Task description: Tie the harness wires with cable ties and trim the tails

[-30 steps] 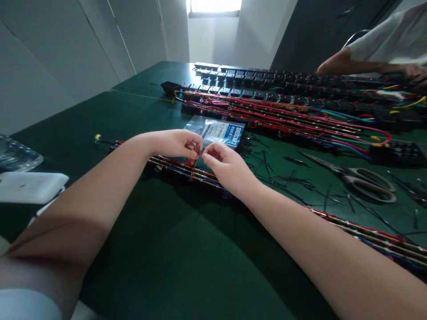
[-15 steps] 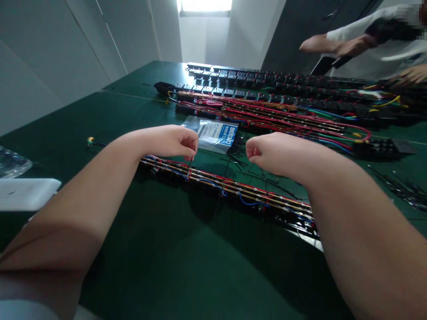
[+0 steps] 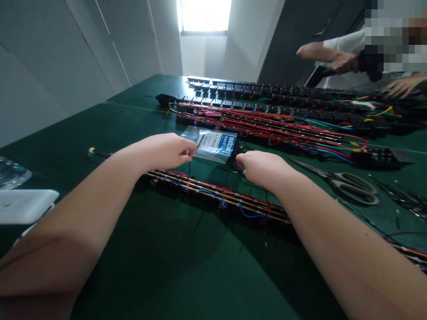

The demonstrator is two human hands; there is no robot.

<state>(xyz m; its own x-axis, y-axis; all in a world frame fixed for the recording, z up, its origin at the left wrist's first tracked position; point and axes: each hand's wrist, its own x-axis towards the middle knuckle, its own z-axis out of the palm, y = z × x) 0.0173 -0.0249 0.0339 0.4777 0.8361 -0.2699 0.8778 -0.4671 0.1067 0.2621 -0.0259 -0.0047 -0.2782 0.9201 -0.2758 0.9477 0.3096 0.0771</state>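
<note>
My left hand is pinched shut on a thin black cable tie that runs down to a long wired strip of black parts with red, blue and yellow wires. That strip lies across the green table in front of me. My right hand is over the strip with its fingers curled down at a loose pile of black cable ties. What those fingers hold is hidden. A clear plastic bag with a blue and white label lies just beyond both hands.
Scissors lie to the right among scattered tie offcuts. More wired strips fill the back of the table. A co-worker's hands are at the far right. A white box and clear plastic sit at the left edge.
My right hand pulled away from the left hand to the right as a fist, then dropped forward onto the pile of cable ties. My left hand kept its pinch on the tie.
</note>
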